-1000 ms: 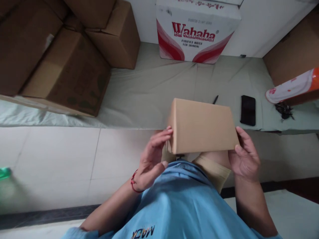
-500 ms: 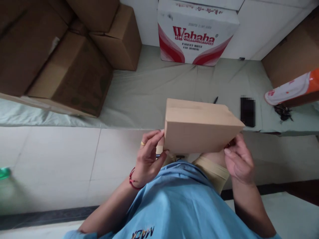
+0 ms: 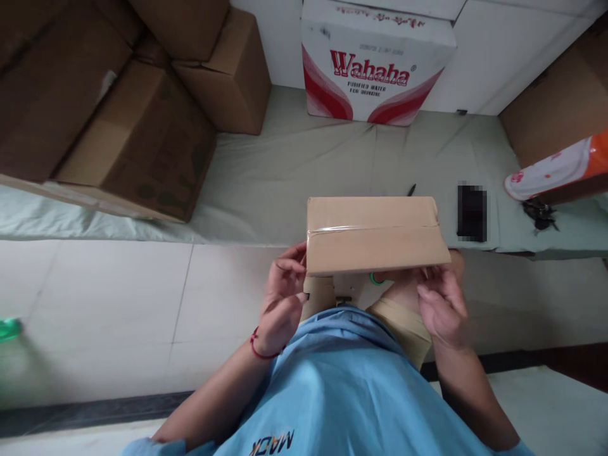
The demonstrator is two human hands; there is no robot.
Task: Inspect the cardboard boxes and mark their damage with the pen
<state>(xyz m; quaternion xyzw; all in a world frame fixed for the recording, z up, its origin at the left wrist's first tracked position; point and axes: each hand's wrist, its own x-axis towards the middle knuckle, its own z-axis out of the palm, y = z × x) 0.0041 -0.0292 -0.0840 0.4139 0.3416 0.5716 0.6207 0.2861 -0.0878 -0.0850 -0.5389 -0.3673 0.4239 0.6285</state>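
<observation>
A small brown cardboard box (image 3: 375,234), sealed along its top seam with clear tape, sits at the centre of the frame. It is held in the air over the front edge of a counter covered in pale grey-green cloth (image 3: 285,177).

The left hand (image 3: 282,297), with a red string bracelet at the wrist, is curled, its fingertips pinching the box's lower left corner. The right hand (image 3: 439,301) grips the lower right edge, fingers bent beneath the box and the thumb side against it. A light blue shirt (image 3: 342,386) fills the bottom centre.

On the counter, just right of the box, lies a black phone (image 3: 472,212), blurred out, and just behind the box a black pen (image 3: 411,189). At top centre stands a white and red carton printed "Wahaha" (image 3: 377,63). Large brown cardboard boxes (image 3: 133,139) are stacked in the upper left. An orange and white package (image 3: 555,166) lies at the right edge. Pale floor tiles (image 3: 118,304) fill the lower left.
</observation>
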